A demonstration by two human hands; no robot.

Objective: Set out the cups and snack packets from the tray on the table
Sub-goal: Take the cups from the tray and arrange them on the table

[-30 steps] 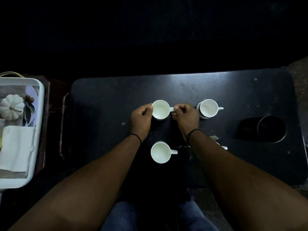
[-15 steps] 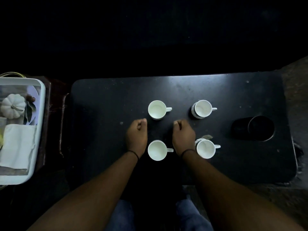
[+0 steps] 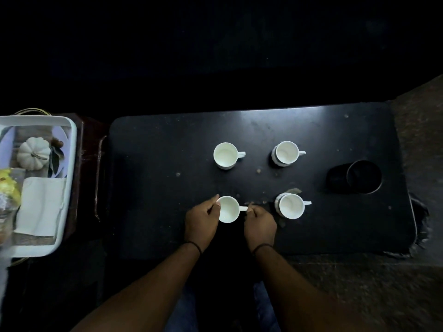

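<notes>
Several white cups stand on the black table (image 3: 167, 164) in a square. The near left cup (image 3: 229, 209) is between my hands: my left hand (image 3: 202, 222) grips its left rim and my right hand (image 3: 260, 225) pinches its handle. The far left cup (image 3: 225, 155), far right cup (image 3: 286, 153) and near right cup (image 3: 291, 206) stand free, handles pointing right. A white tray (image 3: 69, 178) at the left edge holds a yellow snack packet (image 3: 8, 188), a white napkin and a small white pumpkin.
A black cup (image 3: 363, 177) lies on its side at the right of the table. Crumbs and a scrap of paper lie between the cups. The tray rests on a dark wooden stand (image 3: 96, 176) beside the table.
Both hands let go of the far left cup, drew back toward me as fists, and now hold the near left cup by rim and handle.
</notes>
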